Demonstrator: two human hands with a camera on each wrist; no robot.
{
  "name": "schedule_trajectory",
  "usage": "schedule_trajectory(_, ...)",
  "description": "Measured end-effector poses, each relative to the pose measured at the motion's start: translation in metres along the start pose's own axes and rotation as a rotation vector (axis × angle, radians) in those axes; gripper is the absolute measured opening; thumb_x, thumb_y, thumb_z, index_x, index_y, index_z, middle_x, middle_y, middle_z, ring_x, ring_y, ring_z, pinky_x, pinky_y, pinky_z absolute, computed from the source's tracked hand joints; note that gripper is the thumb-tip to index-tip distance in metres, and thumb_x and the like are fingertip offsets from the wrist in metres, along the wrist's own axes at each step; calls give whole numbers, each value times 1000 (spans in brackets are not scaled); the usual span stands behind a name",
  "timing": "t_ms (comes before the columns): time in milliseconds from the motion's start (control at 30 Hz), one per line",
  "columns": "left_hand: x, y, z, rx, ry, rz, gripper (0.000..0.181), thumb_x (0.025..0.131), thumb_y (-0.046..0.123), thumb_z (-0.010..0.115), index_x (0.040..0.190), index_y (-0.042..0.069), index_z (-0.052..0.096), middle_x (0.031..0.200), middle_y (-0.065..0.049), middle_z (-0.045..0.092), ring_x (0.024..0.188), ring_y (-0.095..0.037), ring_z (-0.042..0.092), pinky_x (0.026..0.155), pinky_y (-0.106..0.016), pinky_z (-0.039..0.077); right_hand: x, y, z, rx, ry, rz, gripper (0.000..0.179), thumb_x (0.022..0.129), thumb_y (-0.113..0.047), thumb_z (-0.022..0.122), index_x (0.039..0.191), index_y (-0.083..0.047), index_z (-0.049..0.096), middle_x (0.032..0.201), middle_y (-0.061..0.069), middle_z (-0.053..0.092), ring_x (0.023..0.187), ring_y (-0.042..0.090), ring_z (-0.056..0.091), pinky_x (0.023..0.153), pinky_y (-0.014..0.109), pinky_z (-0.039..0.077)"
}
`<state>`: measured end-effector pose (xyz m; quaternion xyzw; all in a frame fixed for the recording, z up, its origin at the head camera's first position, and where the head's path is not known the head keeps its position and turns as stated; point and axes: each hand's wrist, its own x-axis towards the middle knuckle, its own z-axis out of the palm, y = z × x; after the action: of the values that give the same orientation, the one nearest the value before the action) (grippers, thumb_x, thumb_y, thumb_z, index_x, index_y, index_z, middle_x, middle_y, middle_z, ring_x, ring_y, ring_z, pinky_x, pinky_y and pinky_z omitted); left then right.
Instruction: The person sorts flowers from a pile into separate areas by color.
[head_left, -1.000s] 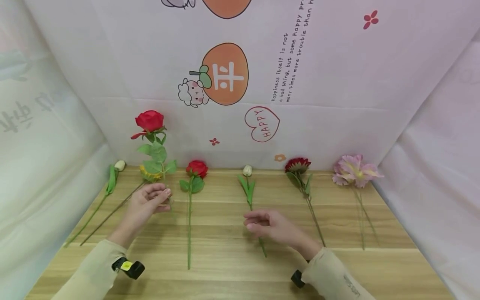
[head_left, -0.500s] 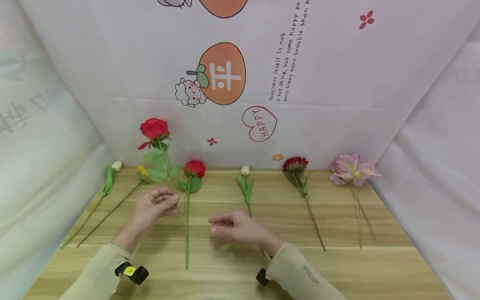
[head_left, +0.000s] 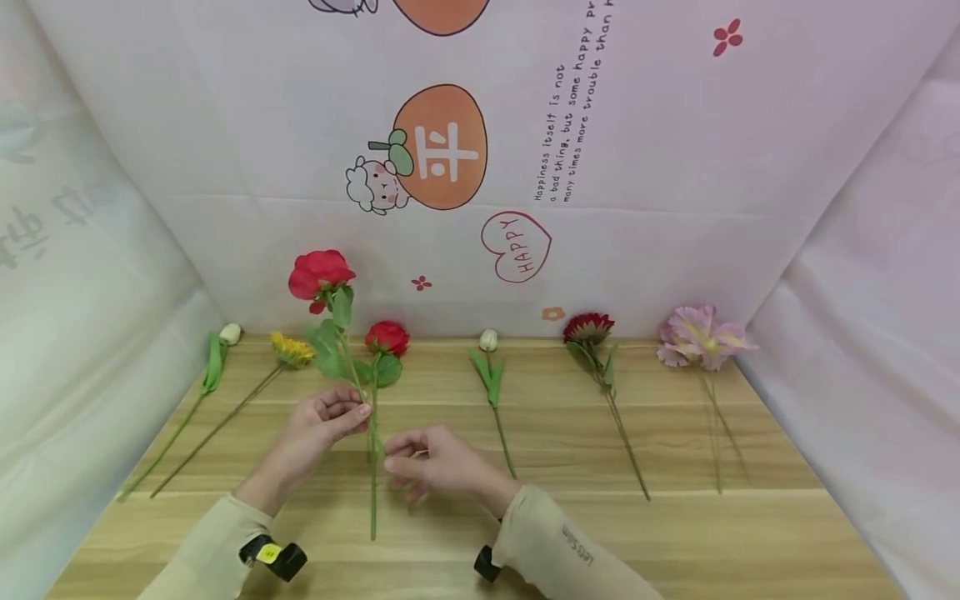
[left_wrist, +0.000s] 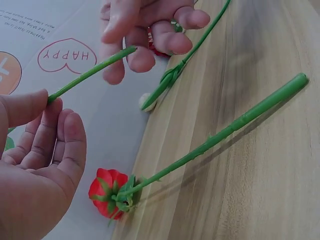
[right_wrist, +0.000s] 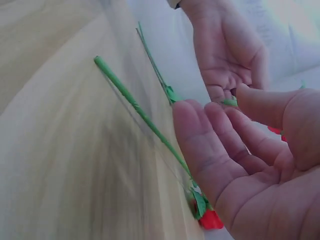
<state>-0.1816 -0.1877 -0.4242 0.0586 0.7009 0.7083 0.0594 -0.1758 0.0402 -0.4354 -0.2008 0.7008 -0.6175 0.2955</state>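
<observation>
My left hand (head_left: 311, 429) pinches the stem of a red rose (head_left: 322, 275) between thumb and fingers, holding it above the table with the bloom up and the stem slanting down to the right. In the left wrist view, the cut end of this green stem (left_wrist: 92, 73) sticks out past the thumb and overlaps the right fingers. My right hand (head_left: 442, 460) is beside that lower end, thumb and fingers loosely bent with a gap between them. Below lies a second red rose (head_left: 387, 337), its stem pointing toward the front of the wooden table (head_left: 442, 533).
To the left lie a white tulip (head_left: 230, 334) and a yellow sunflower (head_left: 291, 350). Another white tulip (head_left: 489, 340), a dark red flower (head_left: 588, 331) and a pink flower (head_left: 705, 337) lie rightward. A printed white cloth (head_left: 637, 167) rises behind the table.
My left hand has moved right and slightly down with the held rose, which has turned. My right hand has travelled left from the middle tulip to the held stem's lower end.
</observation>
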Motion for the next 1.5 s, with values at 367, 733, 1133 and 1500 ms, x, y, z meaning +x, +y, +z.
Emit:
schedule_trajectory(367,0,3,2,0,2,-49,37,100,19,67,123,-7,54,111,-14,65,98,-22,66,95,-40,56,-1,4,9,-138,37,-71,18,98,-7,68,112,4,69,89,15,70,63,18,67,61,43,63)
schedule_trajectory(733,0,4,-2,-40,15,-49,30,100,22,68,121,2,63,106,-5,70,97,-22,69,92,-40,58,-3,4,9,-242,53,-90,22,98,-17,70,112,0,71,83,0,66,58,25,67,53,34,60)
schedule_trajectory(1133,0,-5,-8,-49,12,-131,40,100,19,67,124,-9,52,112,-13,68,93,-22,72,88,-39,59,0,1,11,-443,82,-117,25,94,-18,76,110,1,69,74,0,69,52,24,67,46,23,53)
schedule_trajectory(1500,1,-14,-17,210,27,-232,56,98,39,68,128,-6,59,113,-14,70,105,-30,69,88,-37,59,-1,4,13,-467,58,-29,17,92,-21,78,96,-7,70,72,-4,69,51,19,66,44,24,52)
